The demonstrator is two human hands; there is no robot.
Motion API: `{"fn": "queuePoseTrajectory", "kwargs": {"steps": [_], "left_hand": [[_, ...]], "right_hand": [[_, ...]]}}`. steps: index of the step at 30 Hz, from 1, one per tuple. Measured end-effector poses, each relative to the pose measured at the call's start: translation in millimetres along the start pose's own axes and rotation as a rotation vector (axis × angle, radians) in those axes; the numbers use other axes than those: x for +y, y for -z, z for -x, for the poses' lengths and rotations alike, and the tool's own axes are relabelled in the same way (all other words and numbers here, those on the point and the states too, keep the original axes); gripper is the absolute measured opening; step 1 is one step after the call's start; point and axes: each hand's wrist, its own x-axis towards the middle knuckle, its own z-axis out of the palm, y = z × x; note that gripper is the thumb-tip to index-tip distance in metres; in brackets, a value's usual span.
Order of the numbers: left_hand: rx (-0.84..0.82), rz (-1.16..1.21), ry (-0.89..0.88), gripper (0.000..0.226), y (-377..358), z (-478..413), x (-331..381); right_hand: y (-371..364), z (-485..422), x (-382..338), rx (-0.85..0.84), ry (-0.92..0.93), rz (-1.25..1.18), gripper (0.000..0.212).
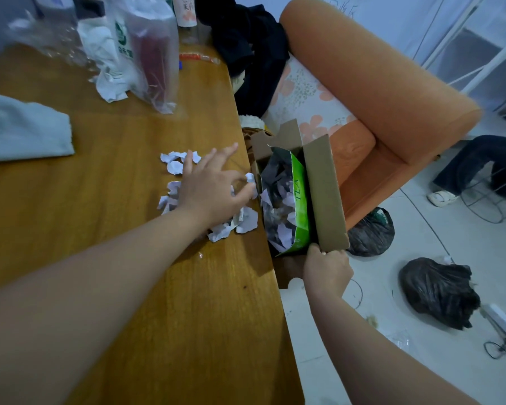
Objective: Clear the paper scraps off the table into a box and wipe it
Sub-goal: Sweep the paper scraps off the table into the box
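Observation:
Several torn white paper scraps (247,220) lie in a loose heap on the wooden table (129,258), close to its right edge. My left hand (214,188) rests flat over the heap with fingers spread, some scraps under the palm. A cardboard box (323,194) with a green tea bag inside hangs just past the table's edge, its opening up and level with the tabletop. It holds several scraps (284,232). My right hand (326,268) grips the box's near bottom corner.
A pale folded cloth (27,130) lies at the table's left. Plastic bags (140,54) and bottles crowd the far end. An orange armchair (377,97) stands right behind the box. Two black rubbish bags (438,290) and cables lie on the floor. A person's legs show at far right.

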Motion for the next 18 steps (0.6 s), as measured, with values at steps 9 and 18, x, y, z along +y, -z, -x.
{"fn": "queuePoseTrajectory", "kwargs": {"steps": [9, 18], "left_hand": [[-0.553, -0.214, -0.123, 0.071, -27.0, -22.9, 18.9], [-0.549, -0.419, -0.204, 0.076, -22.3, -12.2, 17.5]], "right_hand": [[8.3, 0.7, 11.4, -0.021, -0.016, 0.004, 0.017], [12.5, -4.3, 9.7, -0.007, -0.012, -0.015, 0.028]]}}
